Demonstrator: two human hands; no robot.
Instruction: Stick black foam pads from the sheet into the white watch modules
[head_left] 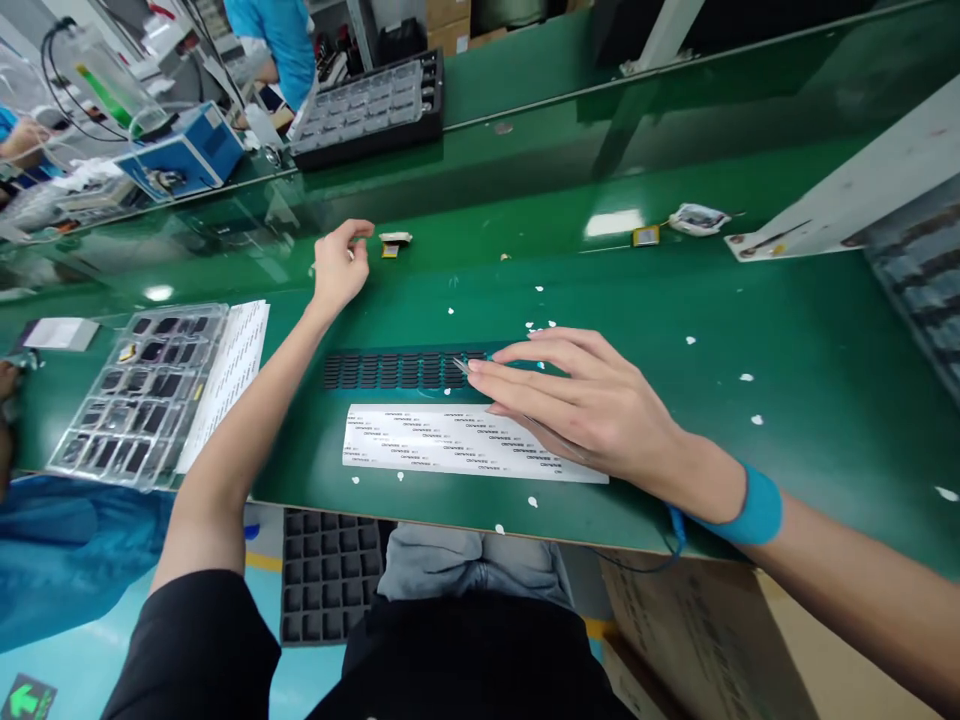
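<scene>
Label strip [420, 440] is lying flat near the front edge of the green bench [750, 320], white with rows of tiny print, and right behind it sits a dark row of little slotted parts [390, 370]. The right hand [592, 400] is laid across the right end of both, fingers stretched out flat and close together, fingertips [480, 368] touching the end of that dark row. There's something thin and pale at the fingertips, but it's too small to say if it's pinched or just pressed down, so honestly can't tell what the grip is doing there. A blue wrist strap [757, 505] with a cord is on that arm. The left hand [339, 265] is way out toward the back of the bench, fingers curled loosely together, just beside a small tan part [394, 243], not touching it as far as I can see. Left of that arm there's a clear tray [135, 395] of dark components with another printed sheet [229, 375] tucked alongside. Looks to me like the labelling step is mid-way, one sticker going onto the row. I'd guess the next bit needs a careful, square press so it lands straight, plus a steady peel from the strip. White paper scraps [746, 378] are scattered all over.
</scene>
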